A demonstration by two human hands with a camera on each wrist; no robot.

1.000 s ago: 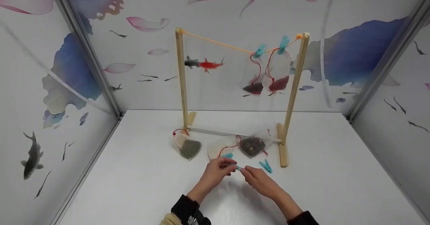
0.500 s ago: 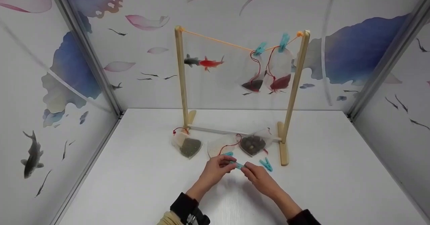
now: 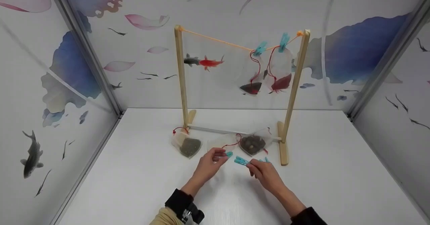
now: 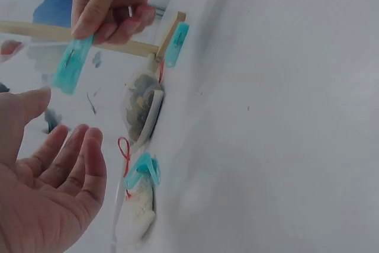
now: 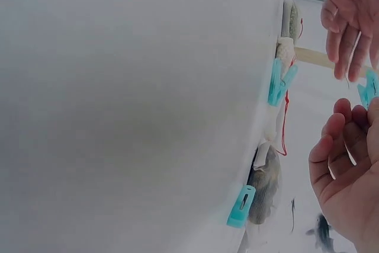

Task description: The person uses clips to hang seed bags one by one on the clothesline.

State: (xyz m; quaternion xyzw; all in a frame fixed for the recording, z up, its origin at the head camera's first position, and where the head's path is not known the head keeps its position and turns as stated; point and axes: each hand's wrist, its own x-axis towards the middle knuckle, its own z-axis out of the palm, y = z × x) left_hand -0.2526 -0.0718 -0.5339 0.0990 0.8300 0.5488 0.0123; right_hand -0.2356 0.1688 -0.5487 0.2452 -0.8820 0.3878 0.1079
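My right hand [image 3: 267, 176] pinches one end of a turquoise clothespin [image 3: 241, 161], which points left over the table. Beside it is my left hand [image 3: 207, 167], holding nothing; its fingers are loosely bent and apart from the clothespin in the left wrist view. A second clothespin [image 4: 143, 170] lies against a mesh bag with pale contents [image 4: 137, 213]. Another loose clothespin [image 4: 177, 45] is near the rack's right foot, partly behind my right hand in the head view. Two more clothespins [image 3: 260, 48] hold drawstring bags [image 3: 281, 82] on an orange cord [image 3: 218, 43].
The cord spans a wooden rack [image 3: 295, 80] with two posts and a pale bottom bar. By that bar lie a bag with dark green contents [image 3: 190, 147] and a bag of brown lumps [image 3: 252, 145]. Printed walls [image 3: 141, 94] surround the white table [image 3: 336, 171].
My hands have moved apart. The clothespin that was between both hands is now in my right hand alone, and my left hand has drawn away to the left and a little up.
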